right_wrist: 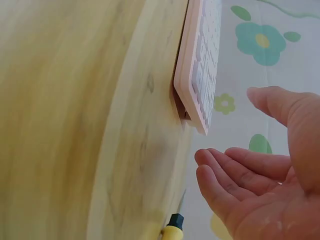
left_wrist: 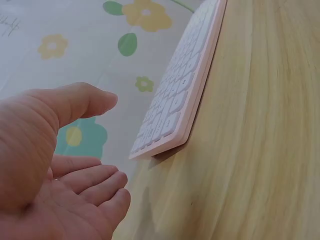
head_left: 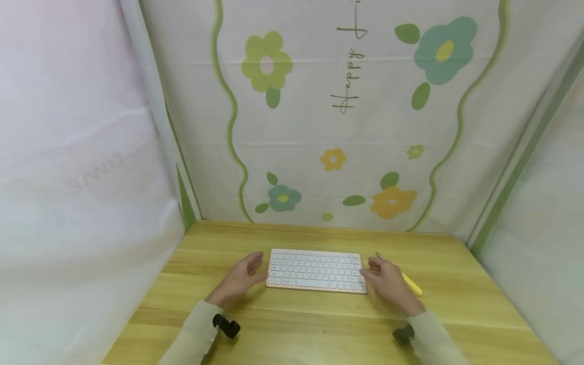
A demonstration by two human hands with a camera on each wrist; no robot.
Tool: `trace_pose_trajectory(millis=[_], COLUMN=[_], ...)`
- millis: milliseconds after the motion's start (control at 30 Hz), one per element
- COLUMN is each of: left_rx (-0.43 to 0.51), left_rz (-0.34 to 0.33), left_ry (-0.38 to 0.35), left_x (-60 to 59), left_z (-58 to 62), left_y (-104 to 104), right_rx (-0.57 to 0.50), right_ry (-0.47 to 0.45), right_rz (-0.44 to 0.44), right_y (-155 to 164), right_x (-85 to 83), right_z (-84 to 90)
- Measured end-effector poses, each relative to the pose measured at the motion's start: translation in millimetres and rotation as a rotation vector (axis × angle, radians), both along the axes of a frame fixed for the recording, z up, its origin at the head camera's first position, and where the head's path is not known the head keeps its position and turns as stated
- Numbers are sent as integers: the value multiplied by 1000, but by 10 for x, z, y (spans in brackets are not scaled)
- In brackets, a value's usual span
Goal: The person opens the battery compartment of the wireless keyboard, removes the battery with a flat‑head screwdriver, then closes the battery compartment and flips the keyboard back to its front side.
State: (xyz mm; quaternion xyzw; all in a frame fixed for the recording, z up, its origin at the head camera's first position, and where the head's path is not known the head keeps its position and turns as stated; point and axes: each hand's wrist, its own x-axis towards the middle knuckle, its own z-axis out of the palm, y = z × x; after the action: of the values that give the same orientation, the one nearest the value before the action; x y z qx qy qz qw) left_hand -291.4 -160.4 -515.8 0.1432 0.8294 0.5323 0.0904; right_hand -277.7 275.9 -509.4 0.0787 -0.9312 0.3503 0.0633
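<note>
A white keyboard (head_left: 316, 270) with a pale pink edge lies on the wooden table, its back raised a little off the surface in the wrist views. Beside its left end is my left hand (head_left: 240, 278), thumb apart from the extended fingers (left_wrist: 102, 182). In the left wrist view a gap shows between this hand and the keyboard (left_wrist: 172, 95). My right hand (head_left: 389, 282) stands by the other end, fingers (right_wrist: 240, 172) loosely extended and nothing in them. The right wrist view shows it apart from the keyboard (right_wrist: 197, 65).
A yellow-handled screwdriver (head_left: 412, 285) lies just right of my right hand, partly hidden by it. The wooden table (head_left: 301, 324) reaches back to a white flowered cloth (head_left: 310, 121). More cloth hangs on the left (head_left: 82, 213) and right (head_left: 538, 243) sides.
</note>
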Motion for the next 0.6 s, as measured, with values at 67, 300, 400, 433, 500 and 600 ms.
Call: trace_pose_trajectory(millis=[67, 300, 400, 433, 500, 600], left_rx=[54, 170, 187, 193, 201, 211], left_rz=[-8, -33, -13, -7, 3, 1], left_ry=[-29, -74, -88, -93, -99, -103], left_x=[-25, -117, -139, -144, -154, -165], left_z=[-29, -122, -161, -171, -185, -189], left_y=[14, 55, 73, 79, 93, 114], right_rx=[-31, -100, -126, -133, -134, -125], right_ry=[-38, -124, -147, -153, -162, -162], right_rz=[-20, -95, -113, -119, -130, -141], right_y=[-11, -64, -83, -89, -97, -106], right_x=[-14, -70, -89, -94, -103, -110], right_z=[-9, -50, -76, -84, -104, -122])
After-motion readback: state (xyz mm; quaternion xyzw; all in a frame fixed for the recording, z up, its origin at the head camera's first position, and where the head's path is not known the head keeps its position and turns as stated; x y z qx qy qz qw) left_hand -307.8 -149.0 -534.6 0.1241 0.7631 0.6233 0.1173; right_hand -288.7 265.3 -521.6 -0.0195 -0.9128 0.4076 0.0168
